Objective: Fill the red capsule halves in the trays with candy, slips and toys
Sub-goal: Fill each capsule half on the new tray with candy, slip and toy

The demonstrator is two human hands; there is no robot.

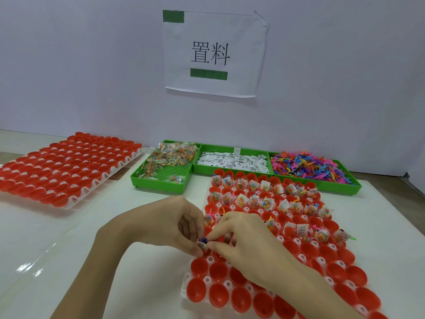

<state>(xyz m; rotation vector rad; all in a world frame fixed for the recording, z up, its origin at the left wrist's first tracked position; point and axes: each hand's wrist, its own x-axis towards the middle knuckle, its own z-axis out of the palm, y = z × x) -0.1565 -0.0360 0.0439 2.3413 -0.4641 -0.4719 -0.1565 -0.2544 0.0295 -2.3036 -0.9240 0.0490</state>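
A white tray (pixel 186 293) of red capsule halves (pixel 308 249) lies in front of me; its far rows hold candy packets, slips and toys, its near rows stand bare. Both hands meet over the tray's left edge. My left hand (pixel 165 224) pinches a small candy packet (pixel 203 246) at a capsule there. My right hand (pixel 243 240) pinches a small blue toy (pixel 203 239) right above that packet. Behind the tray stand three green bins: candy packets (pixel 170 155), white slips (pixel 232 162) and coloured toys (pixel 305 166).
A second white tray (pixel 76 199) of red capsule halves sits at the far left. A wall with a paper sign (pixel 213 54) rises just behind the bins. White table surface (pixel 69 238) lies to my left.
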